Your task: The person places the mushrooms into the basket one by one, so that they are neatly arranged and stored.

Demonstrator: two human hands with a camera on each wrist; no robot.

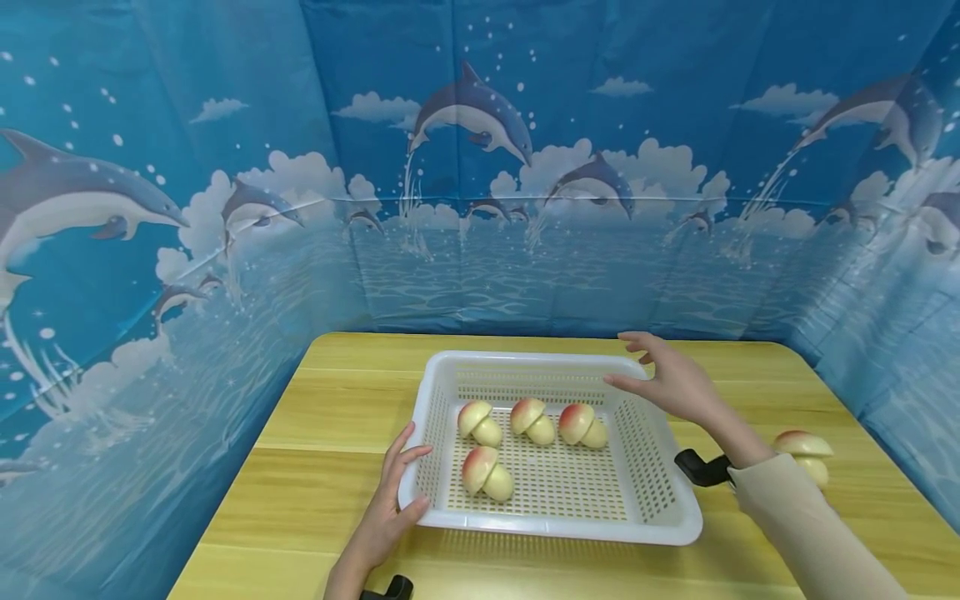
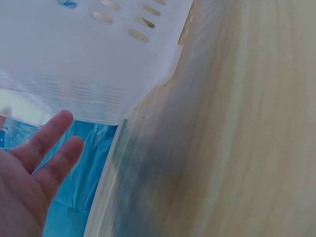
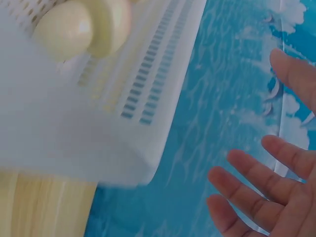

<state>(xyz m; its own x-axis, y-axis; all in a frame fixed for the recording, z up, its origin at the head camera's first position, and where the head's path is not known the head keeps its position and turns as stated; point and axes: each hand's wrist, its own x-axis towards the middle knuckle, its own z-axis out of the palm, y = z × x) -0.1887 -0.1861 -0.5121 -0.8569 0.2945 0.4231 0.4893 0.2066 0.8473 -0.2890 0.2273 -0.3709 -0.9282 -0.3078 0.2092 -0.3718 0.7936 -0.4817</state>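
The left hand point(image 1: 384, 521) is resting against the left side of the white basket point(image 1: 555, 527), its fingers spreading loosely about the rim toward the near corner; no firm clench is showing. The right hand point(image 1: 671, 379) is hovering by the far right corner, fingers standing wide and holding nothing. The basket is occupying the middle of the wooden desk point(image 1: 330, 417), between the hands; its base contact is not showing clearly. Four mushroom-shaped pieces point(image 1: 577, 423) are lying inside, three in a far row, one nearer at left. A fifth piece point(image 1: 804, 443) is lying at right, partly hidden behind the right sleeve point(image 1: 810, 521). Judgement: the basket is probably light, fairly stiff, slightly slick; its left and right rims are offering the soundest hold.
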